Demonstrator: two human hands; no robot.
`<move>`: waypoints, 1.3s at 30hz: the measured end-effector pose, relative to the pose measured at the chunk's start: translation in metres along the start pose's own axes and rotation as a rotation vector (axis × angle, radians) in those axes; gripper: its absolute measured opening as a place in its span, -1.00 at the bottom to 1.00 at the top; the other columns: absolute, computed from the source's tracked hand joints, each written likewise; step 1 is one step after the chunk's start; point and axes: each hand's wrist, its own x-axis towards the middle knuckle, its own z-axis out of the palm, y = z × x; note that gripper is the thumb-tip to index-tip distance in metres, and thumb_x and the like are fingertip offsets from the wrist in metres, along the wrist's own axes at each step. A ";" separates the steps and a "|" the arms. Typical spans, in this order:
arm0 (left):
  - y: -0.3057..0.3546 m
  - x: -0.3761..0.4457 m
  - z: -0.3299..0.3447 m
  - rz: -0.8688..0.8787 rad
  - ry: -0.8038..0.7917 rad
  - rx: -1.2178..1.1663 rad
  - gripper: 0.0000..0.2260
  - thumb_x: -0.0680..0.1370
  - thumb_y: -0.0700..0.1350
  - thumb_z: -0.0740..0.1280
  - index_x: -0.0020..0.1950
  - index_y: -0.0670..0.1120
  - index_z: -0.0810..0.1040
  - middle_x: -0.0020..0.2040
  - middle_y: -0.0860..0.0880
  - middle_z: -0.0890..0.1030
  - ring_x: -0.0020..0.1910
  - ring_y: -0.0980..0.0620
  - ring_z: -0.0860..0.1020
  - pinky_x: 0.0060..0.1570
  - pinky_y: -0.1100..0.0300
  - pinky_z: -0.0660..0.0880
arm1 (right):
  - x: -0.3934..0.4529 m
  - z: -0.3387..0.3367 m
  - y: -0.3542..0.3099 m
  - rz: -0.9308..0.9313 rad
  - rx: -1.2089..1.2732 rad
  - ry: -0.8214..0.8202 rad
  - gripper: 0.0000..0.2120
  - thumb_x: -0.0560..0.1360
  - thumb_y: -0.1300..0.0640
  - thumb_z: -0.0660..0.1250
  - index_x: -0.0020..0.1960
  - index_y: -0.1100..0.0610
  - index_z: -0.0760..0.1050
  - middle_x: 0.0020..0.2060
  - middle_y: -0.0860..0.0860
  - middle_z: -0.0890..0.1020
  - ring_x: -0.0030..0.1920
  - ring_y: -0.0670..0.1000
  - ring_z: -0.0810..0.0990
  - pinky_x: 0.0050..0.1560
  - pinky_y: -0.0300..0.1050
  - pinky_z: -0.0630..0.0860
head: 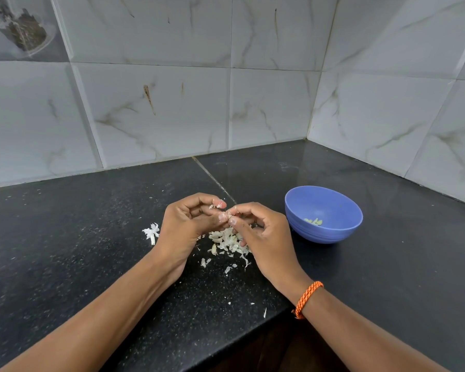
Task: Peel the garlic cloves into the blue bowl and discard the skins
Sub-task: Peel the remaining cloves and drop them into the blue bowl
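My left hand (192, 218) and my right hand (261, 232) meet fingertip to fingertip above the black counter, pinching a small garlic clove (228, 212) that is mostly hidden by the fingers. Under them lies a heap of white garlic skins (227, 241). A garlic stem piece with skin (151, 232) lies just left of my left hand. The blue bowl (330, 232) stands to the right of my right hand, with a few peeled cloves (314, 221) at its bottom.
The black granite counter (91, 251) sits in a corner of marble-look tiled walls (279, 103). Its front edge (253, 331) runs diagonally below my right wrist, which wears an orange thread band (308, 298). Small skin flakes (263, 312) lie near that edge.
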 end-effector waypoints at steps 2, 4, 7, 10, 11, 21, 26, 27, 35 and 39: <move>0.001 0.000 0.000 -0.018 -0.002 -0.015 -0.82 0.43 -0.32 0.57 0.00 -0.16 0.73 -0.18 -0.21 0.73 -0.11 -0.23 0.72 0.07 -0.04 0.70 | 0.000 0.001 -0.001 -0.009 0.009 0.002 -0.88 0.61 0.22 0.49 0.11 0.07 0.71 -0.04 -0.07 0.74 -0.04 0.05 0.73 -0.10 -0.08 0.62; 0.002 -0.001 0.000 -0.037 -0.004 -0.047 -0.84 0.42 -0.31 0.56 -0.04 -0.13 0.73 -0.19 -0.19 0.71 -0.17 -0.18 0.71 0.00 0.04 0.71 | 0.000 0.001 -0.002 -0.010 0.018 -0.003 -0.89 0.61 0.24 0.48 0.10 0.09 0.71 -0.06 -0.06 0.73 -0.08 0.05 0.73 -0.13 -0.10 0.61; 0.003 -0.003 0.002 -0.069 -0.009 -0.085 -0.87 0.42 -0.29 0.55 -0.09 -0.11 0.73 -0.17 -0.20 0.68 -0.22 -0.12 0.69 -0.08 0.13 0.67 | 0.001 0.000 -0.001 0.004 0.042 -0.004 -0.87 0.61 0.31 0.45 0.10 0.13 0.71 -0.07 -0.03 0.73 -0.15 0.05 0.72 -0.20 -0.17 0.59; -0.002 -0.004 0.004 -0.056 0.002 -0.038 -0.88 0.48 -0.31 0.55 -0.06 -0.14 0.72 -0.13 -0.26 0.68 -0.18 -0.16 0.69 -0.05 0.08 0.69 | 0.001 0.000 0.000 0.030 0.034 0.005 -0.85 0.62 0.34 0.43 0.09 0.14 0.70 -0.11 -0.02 0.72 -0.20 0.03 0.72 -0.27 -0.14 0.60; -0.003 -0.005 0.005 -0.045 0.012 -0.011 -0.89 0.51 -0.32 0.54 -0.02 -0.15 0.71 -0.12 -0.26 0.69 -0.16 -0.17 0.69 -0.01 0.06 0.70 | 0.000 0.000 0.000 0.039 0.022 0.012 -0.85 0.61 0.34 0.43 0.09 0.14 0.70 -0.14 -0.03 0.72 -0.22 0.01 0.72 -0.29 -0.15 0.60; -0.013 -0.005 0.008 -0.170 0.130 -0.097 -0.73 0.58 -0.37 0.48 0.27 -0.23 0.65 -0.02 -0.38 0.73 -0.01 -0.21 0.78 0.01 0.15 0.72 | 0.001 0.007 0.011 0.038 -0.240 0.092 -0.85 0.63 0.27 0.41 0.08 0.10 0.74 -0.15 -0.10 0.72 -0.21 -0.03 0.72 -0.20 -0.01 0.71; -0.009 -0.004 0.007 -0.133 0.106 -0.020 -0.79 0.61 -0.35 0.46 0.23 -0.22 0.68 -0.04 -0.32 0.75 0.00 -0.22 0.78 0.03 0.15 0.73 | 0.001 0.006 0.008 0.013 -0.211 0.113 -0.82 0.64 0.30 0.37 0.09 0.13 0.73 -0.10 -0.07 0.73 -0.17 -0.07 0.74 -0.16 -0.10 0.71; -0.009 -0.003 0.007 -0.101 0.106 0.042 -0.83 0.63 -0.32 0.45 0.21 -0.21 0.69 -0.06 -0.28 0.76 -0.02 -0.20 0.78 0.05 0.11 0.73 | 0.001 0.003 0.006 -0.002 -0.245 0.119 -0.82 0.64 0.28 0.37 0.09 0.10 0.74 -0.09 -0.11 0.74 -0.13 -0.08 0.73 -0.11 -0.12 0.69; -0.003 0.003 0.000 0.217 0.179 0.732 -0.87 0.48 -0.06 0.66 -0.23 0.06 0.76 -0.32 0.14 0.71 -0.36 0.15 0.66 -0.27 0.19 0.60 | 0.018 -0.023 -0.003 -0.037 -0.542 -0.057 -0.88 0.55 0.04 0.53 -0.13 -0.08 0.63 -0.11 -0.15 0.49 -0.18 -0.07 0.52 -0.20 -0.13 0.49; -0.006 0.007 -0.008 0.228 0.179 0.767 -0.83 0.45 -0.11 0.67 -0.12 0.11 0.75 -0.20 0.15 0.72 -0.23 0.15 0.68 -0.15 0.18 0.65 | 0.017 -0.026 -0.001 0.000 -0.631 -0.182 -0.82 0.54 0.16 0.53 -0.07 -0.12 0.65 -0.03 -0.19 0.45 -0.06 -0.16 0.50 -0.14 -0.13 0.53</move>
